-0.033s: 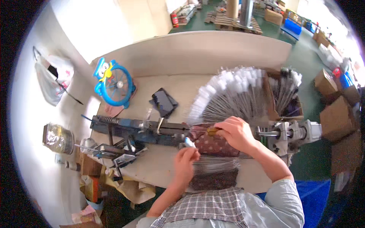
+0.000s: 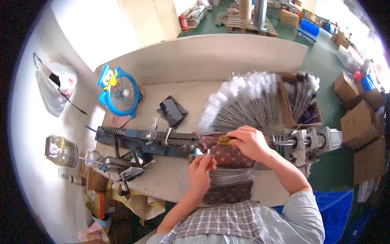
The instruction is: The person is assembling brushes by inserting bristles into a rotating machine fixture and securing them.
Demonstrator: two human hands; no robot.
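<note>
My right hand [image 2: 252, 144] is closed round the yellow handle [image 2: 224, 140] of a thin-shafted tool, its shaft pointing left toward the long dark metal bar [image 2: 178, 140] of the bench machine. Lower and to the left, my left hand [image 2: 202, 167] pinches a small white piece [image 2: 209, 151] too blurred to name. A pale blue-white tip [image 2: 198, 151] shows just beside those fingers. Dark red dotted cloth [image 2: 235, 156] lies beneath both hands. Nearer me, a bundle of thin wires [image 2: 231, 177] rests on the cloth.
A fan of white-tipped wire rods [image 2: 243, 97] spreads behind my right hand, beside an open carton [image 2: 287, 103] of more rods. At right sits a metal shaft unit [image 2: 310, 140]. A blue toy-shaped fan [image 2: 122, 93] and a dark flat packet [image 2: 174, 112] are at back left.
The view has shifted slightly. My left hand has turned a little, and the white piece now shows at its fingertips. My right hand keeps its hold on the yellow handle.
</note>
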